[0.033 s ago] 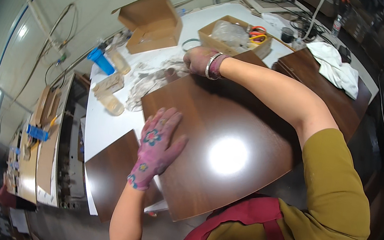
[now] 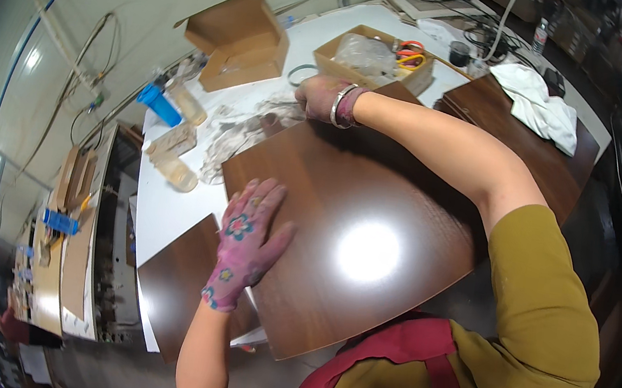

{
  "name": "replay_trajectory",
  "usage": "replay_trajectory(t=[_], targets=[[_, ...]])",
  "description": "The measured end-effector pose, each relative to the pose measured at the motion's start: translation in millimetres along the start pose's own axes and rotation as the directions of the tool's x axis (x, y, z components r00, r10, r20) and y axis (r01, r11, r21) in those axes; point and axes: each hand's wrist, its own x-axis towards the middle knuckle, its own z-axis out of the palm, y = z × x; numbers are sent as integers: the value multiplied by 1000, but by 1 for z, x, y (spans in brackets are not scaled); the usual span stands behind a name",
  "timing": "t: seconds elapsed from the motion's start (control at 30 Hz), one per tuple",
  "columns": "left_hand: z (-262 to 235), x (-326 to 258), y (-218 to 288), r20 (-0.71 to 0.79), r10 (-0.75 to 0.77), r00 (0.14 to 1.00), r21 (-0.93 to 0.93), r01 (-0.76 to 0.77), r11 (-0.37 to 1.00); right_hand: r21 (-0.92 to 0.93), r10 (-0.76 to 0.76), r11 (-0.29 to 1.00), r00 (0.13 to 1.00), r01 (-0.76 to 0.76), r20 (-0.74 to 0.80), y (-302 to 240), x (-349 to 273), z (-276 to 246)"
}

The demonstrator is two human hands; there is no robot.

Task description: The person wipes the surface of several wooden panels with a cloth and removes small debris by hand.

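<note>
A large glossy dark brown wooden panel (image 2: 316,273) lies in front of me, with a bright glare spot on its face. My left hand (image 2: 243,240), in a pink flowered glove, rests flat near the panel's left edge, fingers stretched and thumb apart. At the far edge, my right hand (image 2: 326,100), in a stained pink glove with a bracelet at the wrist, is closed with fingers curled down. Whatever it grips, if anything, is hidden. Beside it lies a crumpled grey-white cloth (image 2: 228,136). A smaller brown panel (image 2: 170,277) sits under the large one's left side.
Beyond the panel, the white table (image 2: 204,200) carries an open cardboard box (image 2: 244,48), a box holding a plastic bag and scissors (image 2: 410,56), a blue bottle (image 2: 159,105) and clear bottles (image 2: 176,172). To the right, stacked brown panels (image 2: 493,124) bear a white cloth (image 2: 537,114).
The whole view has shifted very slightly. Both hands keep their places on and beside the large panel.
</note>
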Motion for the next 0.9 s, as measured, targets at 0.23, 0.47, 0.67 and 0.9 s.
replay_trajectory(t=[0.23,0.47,0.67,0.9], targets=[[4,-1,3,35,-104,994,34,103,994,-120,32,992,999,-27,40,76,-29,-58],[6,4,6,50,-133,990,18,133,991,18,236,972,971,-236,-27,183,-48,-95],[7,6,5,73,-106,992,58,102,993,555,90,831,989,-11,-114,187,-64,-71],[4,7,7,104,-118,988,84,109,990,563,10,825,995,49,-101,186,-73,-59]])
